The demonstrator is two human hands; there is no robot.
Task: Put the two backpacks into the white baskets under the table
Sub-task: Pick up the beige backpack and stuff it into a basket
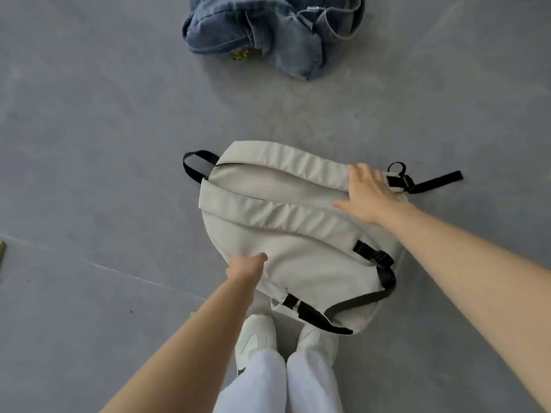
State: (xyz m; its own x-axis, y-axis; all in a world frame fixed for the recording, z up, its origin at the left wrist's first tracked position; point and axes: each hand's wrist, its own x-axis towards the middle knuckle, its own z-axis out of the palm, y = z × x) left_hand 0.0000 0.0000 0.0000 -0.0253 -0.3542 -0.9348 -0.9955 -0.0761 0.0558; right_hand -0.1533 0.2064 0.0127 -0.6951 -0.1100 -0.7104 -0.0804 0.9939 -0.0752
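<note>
A light grey backpack (286, 234) with black straps lies on the floor just in front of my feet, its shoulder straps facing up. My left hand (247, 265) pinches the fabric at its near left edge. My right hand (365, 193) rests flat with fingers spread on the bag's right end, beside a black buckle. A blue denim backpack (268, 31) lies crumpled on the floor at the top of the view, well beyond both hands. No white basket or table is in view.
The grey concrete floor (89, 144) stretches all around the bags. My white shoes (256, 335) stand right against the near edge of the grey backpack. A small dark object (2, 254) pokes in at the left edge.
</note>
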